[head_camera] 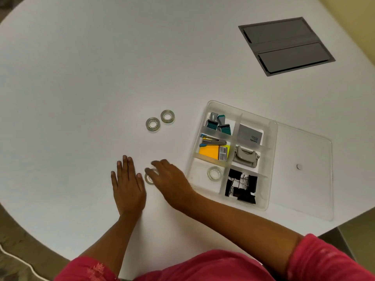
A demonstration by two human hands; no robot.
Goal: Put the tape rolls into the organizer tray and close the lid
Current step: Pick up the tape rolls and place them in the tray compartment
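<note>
One clear tape roll (214, 173) lies in the clear plastic organizer tray (269, 165); the right hand (170, 179) pinches a second roll (148, 178), the left hand (128, 184) rests flat and empty, two rolls (160, 120) wait beyond, and the lid (304, 169) is open.

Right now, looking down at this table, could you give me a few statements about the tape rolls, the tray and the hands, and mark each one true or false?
1. One tape roll already lies in the organizer tray. True.
2. The lid is shut over the tray. False: it lies open, flat on the table to the tray's right.
3. Two tape rolls lie side by side on the table, away from both hands. True.
4. The left hand is lifting a roll. False: it rests flat and open on the table.
5. The right hand is at a roll on the table, its fingers over it. True.
6. The black binder clips lie loose on the table. False: they sit in a tray compartment.
</note>
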